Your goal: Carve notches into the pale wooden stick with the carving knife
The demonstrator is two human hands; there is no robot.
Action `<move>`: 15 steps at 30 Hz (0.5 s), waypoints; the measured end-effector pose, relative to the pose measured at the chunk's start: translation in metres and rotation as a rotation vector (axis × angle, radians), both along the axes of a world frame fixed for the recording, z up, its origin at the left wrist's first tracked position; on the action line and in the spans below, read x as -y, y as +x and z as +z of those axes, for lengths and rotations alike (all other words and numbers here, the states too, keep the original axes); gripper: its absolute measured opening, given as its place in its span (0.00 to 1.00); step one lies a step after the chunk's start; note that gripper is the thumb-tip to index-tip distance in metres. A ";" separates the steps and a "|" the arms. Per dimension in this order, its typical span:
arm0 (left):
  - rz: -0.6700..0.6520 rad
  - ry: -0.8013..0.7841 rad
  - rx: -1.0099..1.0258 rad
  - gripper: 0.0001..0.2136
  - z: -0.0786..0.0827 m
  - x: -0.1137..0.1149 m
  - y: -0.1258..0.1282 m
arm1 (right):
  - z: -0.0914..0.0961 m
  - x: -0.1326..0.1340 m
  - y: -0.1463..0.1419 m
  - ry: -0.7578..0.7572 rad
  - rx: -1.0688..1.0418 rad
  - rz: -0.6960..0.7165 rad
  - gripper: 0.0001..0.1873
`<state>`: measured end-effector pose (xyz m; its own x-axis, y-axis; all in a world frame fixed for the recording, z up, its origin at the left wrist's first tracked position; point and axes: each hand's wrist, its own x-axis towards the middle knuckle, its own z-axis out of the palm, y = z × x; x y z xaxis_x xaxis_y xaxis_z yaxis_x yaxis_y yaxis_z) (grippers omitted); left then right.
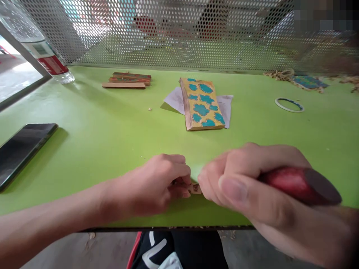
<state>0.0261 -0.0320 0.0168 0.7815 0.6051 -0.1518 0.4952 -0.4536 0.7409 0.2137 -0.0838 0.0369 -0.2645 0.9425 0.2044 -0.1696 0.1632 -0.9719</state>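
- A green surface (98, 145) seen from above; a small wooden piece (195, 188) lies close to its near edge, around the middle, between two bare hands.
- The left hand (165, 179) has its fingers pinched together on the piece, covering most of it.
- The right hand (260, 186) has its fingers clamped around a red handle (286, 181) with a dark end; whatever tip it carries is hidden.
- Done so far: the short stretch of wood that shows bears dark marks, so work on it seems under way.
- Left to do: the piece looks unfinished, but how much remains cannot be told behind the fingers.
- Farther back, near the middle of the far edge, a yellow board (211, 110) with blue-green shapes rests on white paper (174, 100); its painted face looks complete.
- Thin wooden strips (126, 85) lie left of it, toward the far left corner, untouched by either hand.
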 end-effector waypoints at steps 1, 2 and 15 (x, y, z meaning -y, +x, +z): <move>0.001 0.002 -0.010 0.05 0.000 0.000 0.000 | 0.003 -0.006 0.001 -0.049 0.020 0.026 0.19; -0.002 0.006 -0.019 0.05 -0.001 0.001 0.000 | 0.005 -0.012 0.003 -0.092 0.010 0.029 0.21; -0.052 0.034 -0.002 0.04 -0.001 -0.003 -0.001 | -0.005 0.019 -0.026 0.123 0.007 -0.345 0.09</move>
<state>0.0251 -0.0290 0.0154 0.8118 0.5685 -0.1336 0.4718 -0.5037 0.7237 0.1881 -0.1032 0.0322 0.0632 0.9448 0.3214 -0.0779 0.3257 -0.9422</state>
